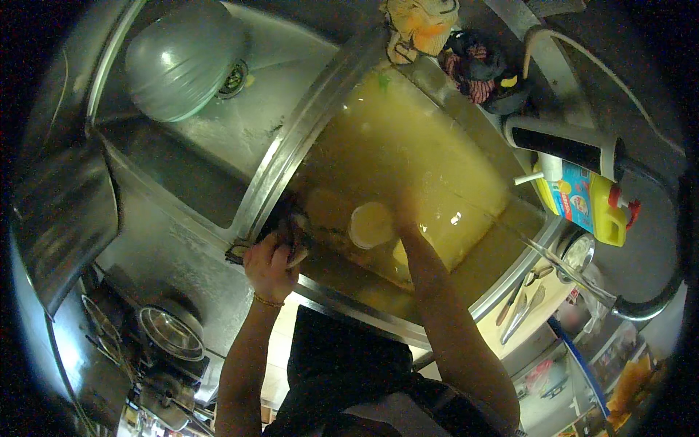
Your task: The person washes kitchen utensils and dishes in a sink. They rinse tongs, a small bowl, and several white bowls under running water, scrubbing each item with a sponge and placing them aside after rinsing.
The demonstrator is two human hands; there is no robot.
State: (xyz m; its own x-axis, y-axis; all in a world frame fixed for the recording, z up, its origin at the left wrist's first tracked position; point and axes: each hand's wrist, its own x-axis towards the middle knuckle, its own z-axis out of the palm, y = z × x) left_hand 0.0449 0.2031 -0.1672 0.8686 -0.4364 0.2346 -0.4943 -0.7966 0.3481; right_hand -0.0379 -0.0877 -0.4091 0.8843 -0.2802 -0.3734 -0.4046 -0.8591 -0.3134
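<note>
In front of me a steel sink basin (322, 303) holds murky yellowish water. My left hand (271, 267) is at the near left corner of this basin, fingers curled around a dark, cloth-like wad (284, 221) that hangs over the divider into the water. Under the surface, my right hand (407, 210) is blurred by the cloudy water; its fingers and anything in them cannot be made out. Just left of it lies a pale round dish (371, 225), submerged. A yellow piece (401, 252) shows beside my right wrist.
The left basin holds a large translucent greenish bowl (183, 60) near a drain strainer (235, 79). A stained cloth (423, 24) and dark rags (480, 71) lie behind. Right: a yellow detergent bottle (609, 213), a metal spout (568, 273) and tongs (521, 317) on a board. Lower left: a metal pot (172, 330).
</note>
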